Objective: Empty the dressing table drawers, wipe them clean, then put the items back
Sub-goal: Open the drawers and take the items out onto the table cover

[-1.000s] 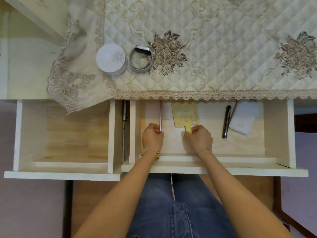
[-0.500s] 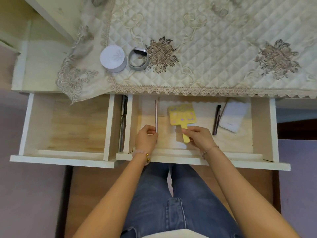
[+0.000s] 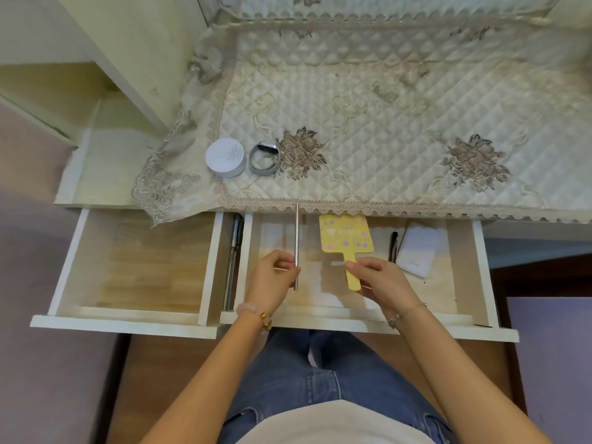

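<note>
Soft, warm light comes from overhead, even and fairly bright throughout. The left hand point(image 3: 272, 278) and right hand point(image 3: 381, 283) throw only faint shadows onto the floor of the right drawer point(image 3: 448, 283), which dims under the hem of the cloth point(image 3: 384, 123). Straight edges bow outward, and the corners look smeared, perhaps motion blur.

A cream dressing table point(image 3: 105, 168) stands in soft, even light, its top under a quilted, lace-edged cloth point(image 3: 384, 123) with brown embroidered flowers. A tall cream panel point(image 3: 137, 43) rises at its left rear. Below its front lies brown wooden floor point(image 3: 160, 379), flanked by a mauve surface point(image 3: 41, 379).
</note>
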Demonstrator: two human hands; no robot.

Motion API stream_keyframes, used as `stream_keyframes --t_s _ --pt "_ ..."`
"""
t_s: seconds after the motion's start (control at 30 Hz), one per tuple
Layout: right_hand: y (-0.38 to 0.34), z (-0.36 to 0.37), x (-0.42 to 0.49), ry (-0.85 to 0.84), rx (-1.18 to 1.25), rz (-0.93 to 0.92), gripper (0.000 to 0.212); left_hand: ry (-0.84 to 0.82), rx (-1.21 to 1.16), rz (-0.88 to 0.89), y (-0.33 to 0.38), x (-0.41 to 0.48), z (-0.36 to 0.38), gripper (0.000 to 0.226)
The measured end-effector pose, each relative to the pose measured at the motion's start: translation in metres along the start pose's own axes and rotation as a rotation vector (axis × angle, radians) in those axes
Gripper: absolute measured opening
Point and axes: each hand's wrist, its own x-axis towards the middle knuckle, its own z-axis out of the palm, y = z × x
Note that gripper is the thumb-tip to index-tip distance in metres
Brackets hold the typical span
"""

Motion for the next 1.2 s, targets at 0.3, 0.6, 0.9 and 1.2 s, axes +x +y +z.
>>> stream_keyframes --t_s 0.3,0.6,0.9,1.2 --pt "-0.022 0.002 -0.02 0.009 0.035 -0.019 0.008 -0.031 -0.015 0.065 0.038 0.027 -0.001 0.011" --pt "-0.044 -0.005 -0.034 0.093 0.001 -0.018 0.014 -0.089 -0.02 0.108 0.065 0.065 0.004 0.011" --pt "-0.064 -0.001 -0.016 0.155 0.067 -0.089 0.015 -0.117 0.019 0.123 0.076 0.084 0.009 0.01" --pt "-0.103 0.019 0.047 0.205 -0.029 -0.16 0.025 -0.049 0.066 0.07 0.086 0.109 0.004 0.01"
